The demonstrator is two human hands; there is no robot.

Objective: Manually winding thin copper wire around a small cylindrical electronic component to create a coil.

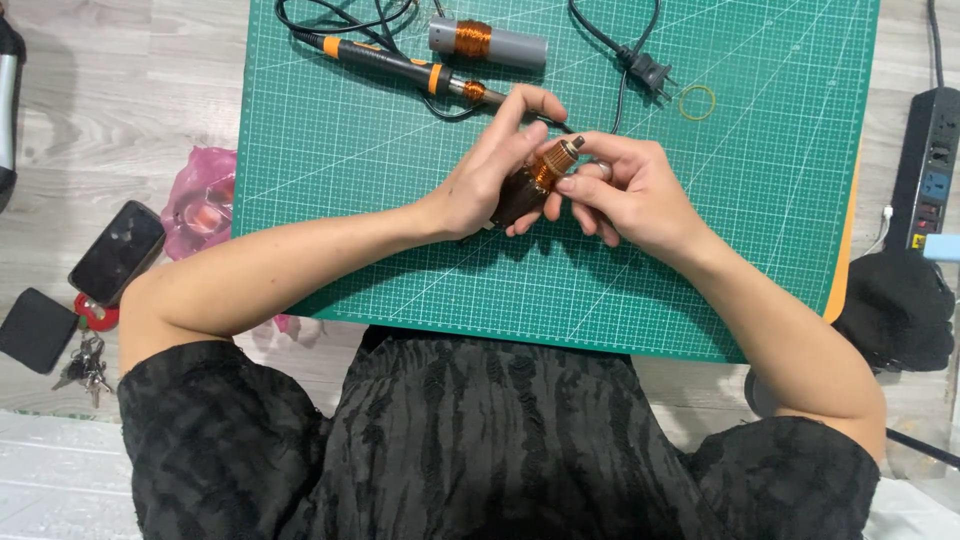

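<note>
My left hand [490, 170] grips a small dark cylindrical part with a copper-wound coil end [545, 172] above the green cutting mat [780, 200]. My right hand [625, 190] pinches the copper end of the same part with thumb and fingers. Both hands meet over the middle of the mat. The dark body of the part is mostly hidden by my fingers.
On the mat's far edge lie a black and orange soldering iron [400, 65], a grey cylinder with a copper coil [488, 42], a black plug and cord [645, 68] and a yellow rubber band [697, 101]. A phone [117, 250], keys [85, 362] and pink bag [205, 200] lie left; a power strip [930, 165] right.
</note>
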